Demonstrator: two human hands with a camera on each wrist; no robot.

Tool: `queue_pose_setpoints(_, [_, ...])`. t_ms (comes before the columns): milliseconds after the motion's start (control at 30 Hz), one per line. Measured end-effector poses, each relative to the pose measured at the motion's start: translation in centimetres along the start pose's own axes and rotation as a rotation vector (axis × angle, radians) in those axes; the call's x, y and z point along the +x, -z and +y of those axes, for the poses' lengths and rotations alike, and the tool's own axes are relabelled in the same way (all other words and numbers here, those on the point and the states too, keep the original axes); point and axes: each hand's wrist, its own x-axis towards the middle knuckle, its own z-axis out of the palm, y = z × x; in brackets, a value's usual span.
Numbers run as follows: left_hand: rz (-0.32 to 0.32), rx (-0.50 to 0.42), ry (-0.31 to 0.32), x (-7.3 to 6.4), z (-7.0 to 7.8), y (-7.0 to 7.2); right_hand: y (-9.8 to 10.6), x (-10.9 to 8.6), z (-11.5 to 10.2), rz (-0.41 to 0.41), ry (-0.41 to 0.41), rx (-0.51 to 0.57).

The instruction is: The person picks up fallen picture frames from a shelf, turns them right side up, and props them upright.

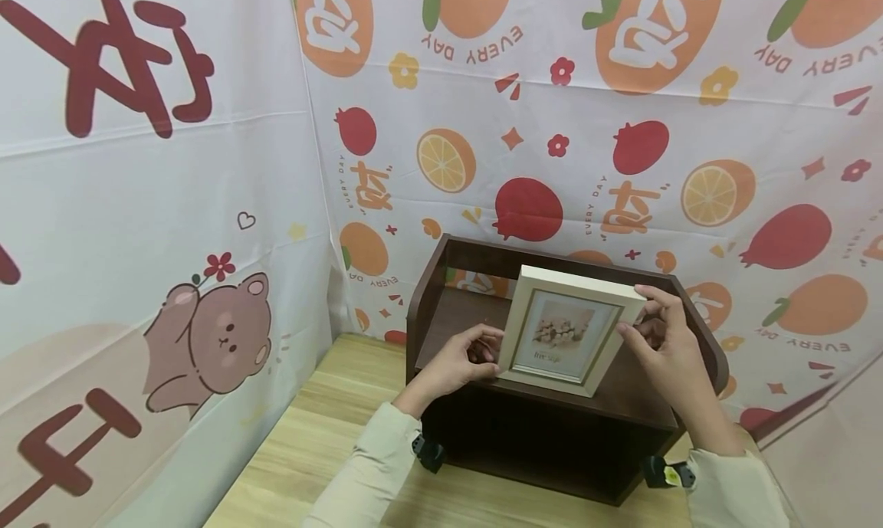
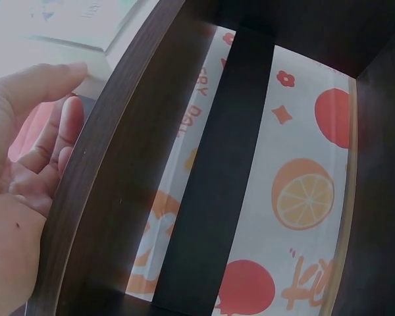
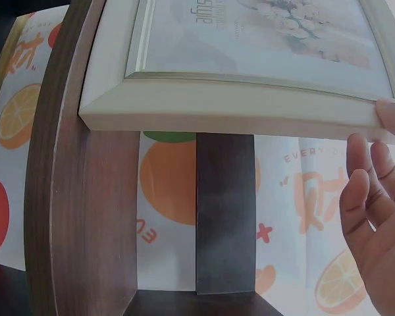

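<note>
A cream picture frame (image 1: 560,336) with a flower print stands tilted on the upper board of a dark brown desktop shelf (image 1: 451,321), its lower edge close to the board's front edge. My left hand (image 1: 457,363) holds the frame at its lower left side, thumb in front; some of its fingers curl in beneath the thumb in the left wrist view. At the upper right corner, my right hand (image 1: 667,340) grips the frame with the thumb (image 3: 394,117) on the front border and fingers at the outer edge and behind. The back of the frame is hidden.
The shelf stands on a light wood-grain table (image 1: 297,428) and has raised sides, a back rail (image 2: 214,178) and a dark lower compartment (image 1: 538,444). Behind it hangs a fruit-printed cloth (image 1: 510,129); a bear-printed cloth (image 1: 228,168) hangs at the left.
</note>
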Motion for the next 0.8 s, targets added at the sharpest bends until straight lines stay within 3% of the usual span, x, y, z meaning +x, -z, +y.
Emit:
queue_pose_setpoints(500, [0.086, 0.119, -0.073, -0.4, 0.3, -0.9, -0.6, 0.6, 0.5, 0.088, 0.066, -0.1])
queue_pose_setpoints(800, [0.125, 0.184, -0.053, -0.9, 0.6, -1.8, -0.6, 0.8, 0.5, 0.132, 0.086, -0.231])
